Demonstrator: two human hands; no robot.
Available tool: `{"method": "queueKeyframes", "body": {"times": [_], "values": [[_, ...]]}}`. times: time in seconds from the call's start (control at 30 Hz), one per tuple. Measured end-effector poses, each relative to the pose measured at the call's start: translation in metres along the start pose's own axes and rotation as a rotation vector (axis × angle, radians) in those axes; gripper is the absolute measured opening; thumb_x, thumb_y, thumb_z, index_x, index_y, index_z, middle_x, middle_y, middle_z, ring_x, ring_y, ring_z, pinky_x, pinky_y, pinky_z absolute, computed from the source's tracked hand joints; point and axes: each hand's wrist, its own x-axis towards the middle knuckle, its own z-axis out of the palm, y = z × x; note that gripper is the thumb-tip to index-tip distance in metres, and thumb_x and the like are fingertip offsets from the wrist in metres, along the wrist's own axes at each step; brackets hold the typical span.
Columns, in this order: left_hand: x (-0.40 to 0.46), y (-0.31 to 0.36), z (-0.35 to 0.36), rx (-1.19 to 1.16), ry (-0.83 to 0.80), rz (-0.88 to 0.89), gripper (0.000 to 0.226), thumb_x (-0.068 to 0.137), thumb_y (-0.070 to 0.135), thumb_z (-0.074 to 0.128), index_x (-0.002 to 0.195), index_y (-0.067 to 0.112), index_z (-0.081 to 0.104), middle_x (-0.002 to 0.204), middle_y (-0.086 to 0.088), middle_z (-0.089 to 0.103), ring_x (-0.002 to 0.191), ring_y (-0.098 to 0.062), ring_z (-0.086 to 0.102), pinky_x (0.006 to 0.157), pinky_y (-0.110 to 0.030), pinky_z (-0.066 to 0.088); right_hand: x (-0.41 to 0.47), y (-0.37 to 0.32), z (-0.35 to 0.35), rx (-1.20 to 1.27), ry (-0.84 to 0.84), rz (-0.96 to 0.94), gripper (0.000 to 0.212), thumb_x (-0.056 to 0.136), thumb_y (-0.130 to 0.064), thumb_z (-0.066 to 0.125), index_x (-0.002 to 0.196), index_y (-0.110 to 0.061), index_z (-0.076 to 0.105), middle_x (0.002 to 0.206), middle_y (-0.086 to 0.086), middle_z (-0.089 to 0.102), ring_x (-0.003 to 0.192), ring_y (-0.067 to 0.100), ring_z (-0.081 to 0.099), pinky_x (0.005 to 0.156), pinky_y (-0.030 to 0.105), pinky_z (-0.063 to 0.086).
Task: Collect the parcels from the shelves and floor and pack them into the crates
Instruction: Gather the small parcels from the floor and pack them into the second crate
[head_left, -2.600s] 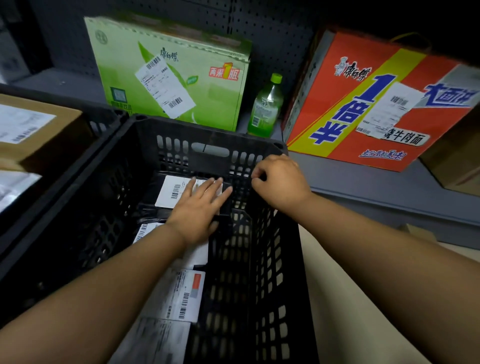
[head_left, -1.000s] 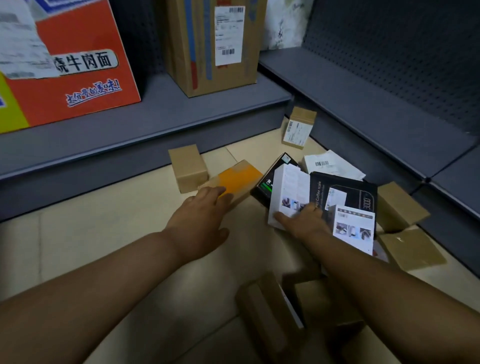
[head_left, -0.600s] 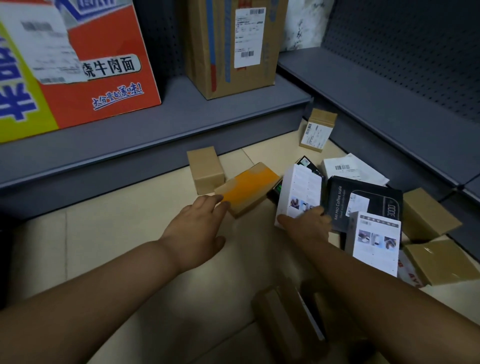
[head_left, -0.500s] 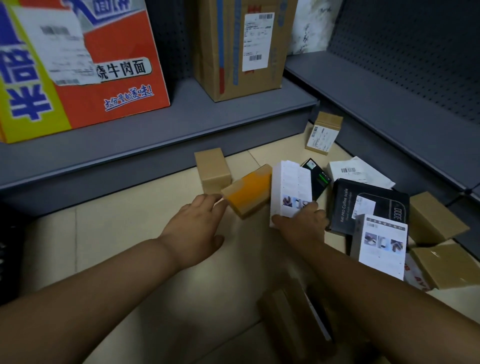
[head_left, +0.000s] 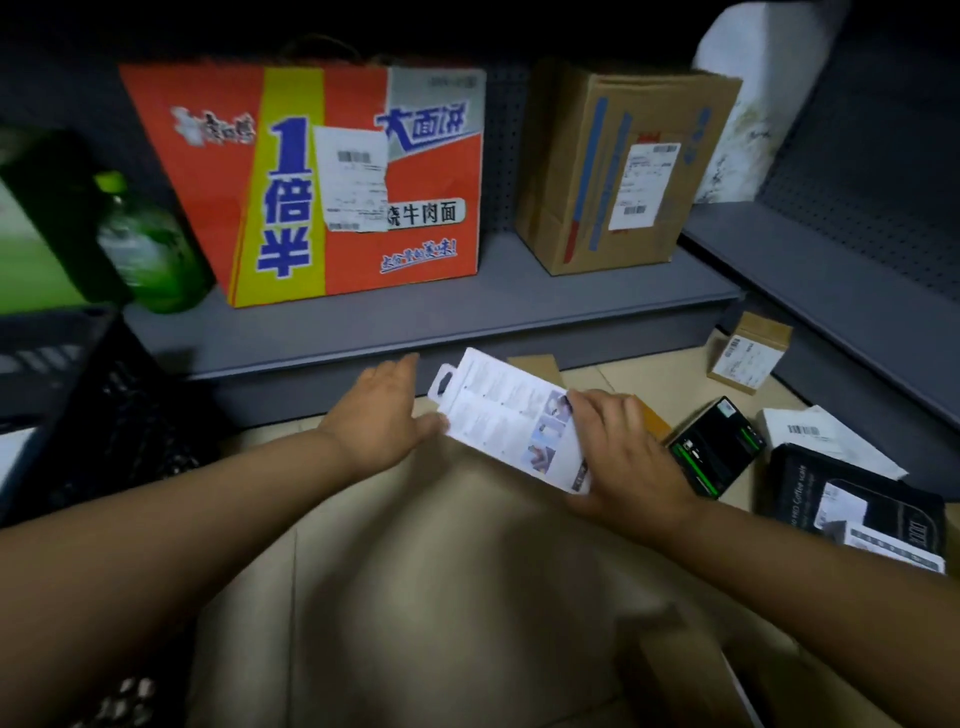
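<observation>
A grey metal shelf runs across the far side, backed by a dark pegboard wall. A second grey shelf angles along the right, with pegboard behind it too. A green bottle stands blurred on the far-left shelf. The floor is beige tile.
</observation>
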Motion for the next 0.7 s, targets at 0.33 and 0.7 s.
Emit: {"method": "queueKeyframes", "body": {"times": [0.33, 0.7], "values": [[-0.013, -0.058, -0.069, -1.023, -0.109, -0.303, 0.022, 0.085, 0.008, 0.066, 0.107, 0.008, 0.063, 0.104, -0.010, 0.070, 0.083, -0.017, 0.069, 0.064, -0.026, 0.055, 0.075, -0.056, -0.052, 0.062, -0.100, -0.221, 0.111, 0.070, -0.047, 0.075, 0.149, -0.009, 0.008, 0.146, 0.009, 0.024, 0.130, 0.023, 0.025, 0.099, 0.035, 0.042], [-0.022, -0.091, -0.099, -0.836, 0.263, -0.073, 0.047, 0.074, -0.006, 0.072, 0.109, 0.015, 0.050, 0.109, -0.003, 0.059, 0.102, -0.014, 0.055, 0.081, -0.021, 0.045, 0.126, -0.136, -0.041, 0.973, -0.045, 0.571, 0.037, 0.095, -0.048, 0.038, 0.116, -0.018, 0.044, 0.107, 0.009, 0.066, 0.093, 0.027, 0.065, 0.082, 0.047, 0.054]]}}
